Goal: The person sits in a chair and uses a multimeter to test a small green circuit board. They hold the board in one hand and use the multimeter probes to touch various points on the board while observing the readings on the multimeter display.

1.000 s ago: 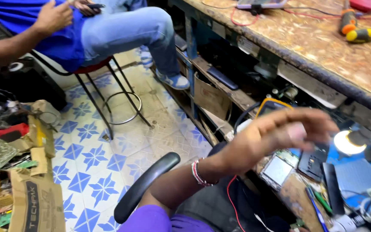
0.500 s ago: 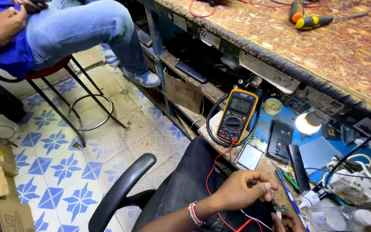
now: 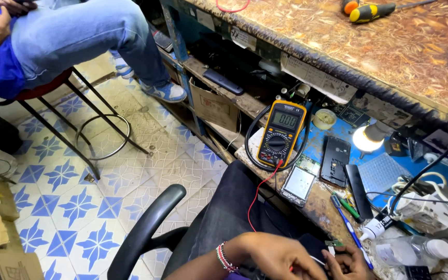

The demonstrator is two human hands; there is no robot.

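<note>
Overall light: even, moderately bright daylight is seen across the blue-and-white patterned floor tiles (image 3: 79, 207).
Local source: a small glowing white desk lamp (image 3: 365, 139) is blown out to pure white at 3 o'clock.
Glare: a soft sheen is carried by the mottled brown laminate countertop (image 3: 390, 46) at 1 o'clock.
Shadows: the recessed shelves (image 3: 224, 72) under the counter are left dark.
Sharpness: the yellow-cased digital multimeter (image 3: 281, 134) is rendered crisply.
Blur: the hands at 6 o'clock are slightly softened.
Distortion: straight edges are bowed toward the corners.
</note>
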